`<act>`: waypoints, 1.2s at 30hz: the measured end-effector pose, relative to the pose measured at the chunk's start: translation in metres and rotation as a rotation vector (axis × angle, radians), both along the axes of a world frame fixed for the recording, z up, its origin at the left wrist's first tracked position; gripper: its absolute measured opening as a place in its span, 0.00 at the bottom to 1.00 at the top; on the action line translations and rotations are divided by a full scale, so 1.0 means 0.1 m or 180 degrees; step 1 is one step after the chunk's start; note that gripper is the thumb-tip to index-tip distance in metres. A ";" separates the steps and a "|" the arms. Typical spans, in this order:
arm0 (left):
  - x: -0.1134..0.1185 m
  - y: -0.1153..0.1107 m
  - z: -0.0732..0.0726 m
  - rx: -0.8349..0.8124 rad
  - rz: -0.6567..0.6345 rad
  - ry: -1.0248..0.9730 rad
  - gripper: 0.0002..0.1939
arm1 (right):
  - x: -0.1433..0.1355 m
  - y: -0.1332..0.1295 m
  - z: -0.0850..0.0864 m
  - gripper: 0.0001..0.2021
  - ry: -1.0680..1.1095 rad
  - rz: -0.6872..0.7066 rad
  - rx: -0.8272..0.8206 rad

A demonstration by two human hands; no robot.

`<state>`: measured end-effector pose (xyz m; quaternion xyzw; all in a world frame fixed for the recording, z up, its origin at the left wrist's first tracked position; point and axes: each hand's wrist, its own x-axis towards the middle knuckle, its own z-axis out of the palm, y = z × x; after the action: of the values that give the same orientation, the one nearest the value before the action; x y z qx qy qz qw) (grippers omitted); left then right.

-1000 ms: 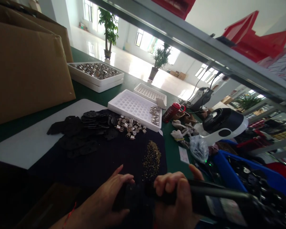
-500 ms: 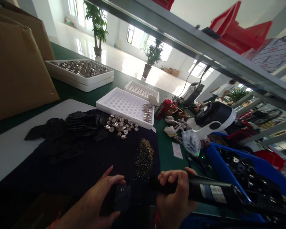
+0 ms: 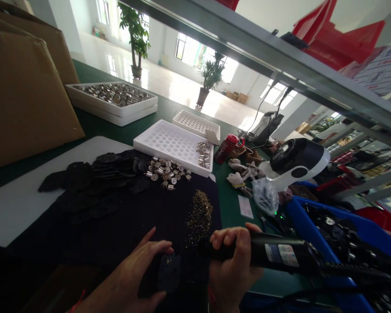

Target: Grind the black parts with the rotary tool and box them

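Note:
My left hand grips a small black plate near the front edge, thumb below and fingers above; tiny bright specks show on its face. Wrapped around a black electric screwdriver is my right hand. The tool lies nearly level, its front end pointing left toward the plate; its tip is lost in the dark. Just beyond it, small brass-coloured screws are spread on a dark cloth. Farther back are a pile of small silver motors and a heap of black plates.
A white tray holds some motors at its right end. Another, full tray stands behind a cardboard box. To the right are a red bottle, a fan and a blue bin of black parts. A metal shelf beam crosses overhead.
My right hand has brought the screwdriver a little to the left, closer to the plate. The view has turned slightly, and my left hand keeps its hold.

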<state>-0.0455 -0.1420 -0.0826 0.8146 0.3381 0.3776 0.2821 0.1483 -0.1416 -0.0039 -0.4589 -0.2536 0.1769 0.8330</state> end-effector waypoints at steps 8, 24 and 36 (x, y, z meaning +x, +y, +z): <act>0.04 -0.04 -0.15 -0.0080 -0.0015 -0.0136 0.50 | 0.01 0.02 -0.01 0.10 0.0133 0.0082 -0.0087; 0.05 -0.02 0.07 -0.0063 -0.0117 -0.0060 0.47 | -0.12 -0.16 0.18 0.08 0.0349 0.0520 0.0394; 0.05 -0.01 0.05 -0.0226 -0.0214 -0.0069 0.50 | -0.31 -0.16 0.07 0.05 0.0257 0.0952 0.0472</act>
<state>-0.0404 -0.1426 -0.0773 0.8108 0.3206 0.3645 0.3271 0.1170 -0.1580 0.0026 -0.3459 -0.2977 0.2979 0.8384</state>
